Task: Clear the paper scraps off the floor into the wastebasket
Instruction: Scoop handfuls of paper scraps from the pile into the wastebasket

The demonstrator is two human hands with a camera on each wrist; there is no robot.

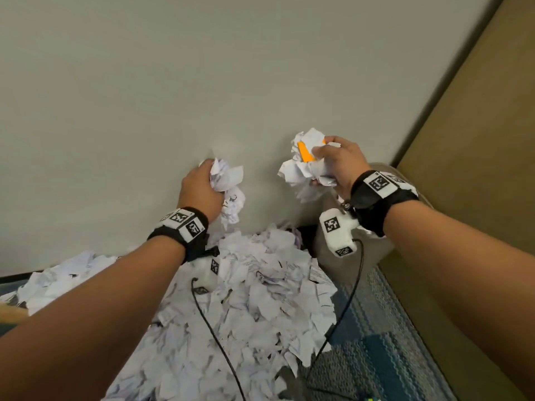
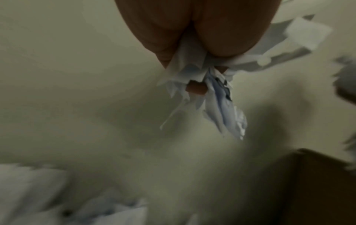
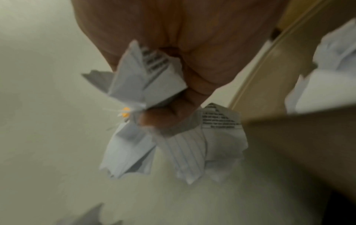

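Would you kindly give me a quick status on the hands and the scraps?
Left hand grips scraps. Right hand grips a wad. Big pile remains on the floor. Wastebasket not clearly seen.

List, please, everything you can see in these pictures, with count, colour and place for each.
Paper scraps pile: too many to count, white with print, heaped on the floor below the hands.
Left handful of scraps: one bunch, white, in the left hand's grip.
Right handful of scraps: one bunch, white with an orange piece, in the right hand's grip.
Wastebasket: one, beige, partly hidden under the right hand.
Carpet: blue patterned, lower right.
Wall: pale grey-green, ahead.
Brown panel: one, at right.
Cables: two, black, trailing from the wrists.
Left hand: raised above the pile.
Right hand: raised above the wastebasket.
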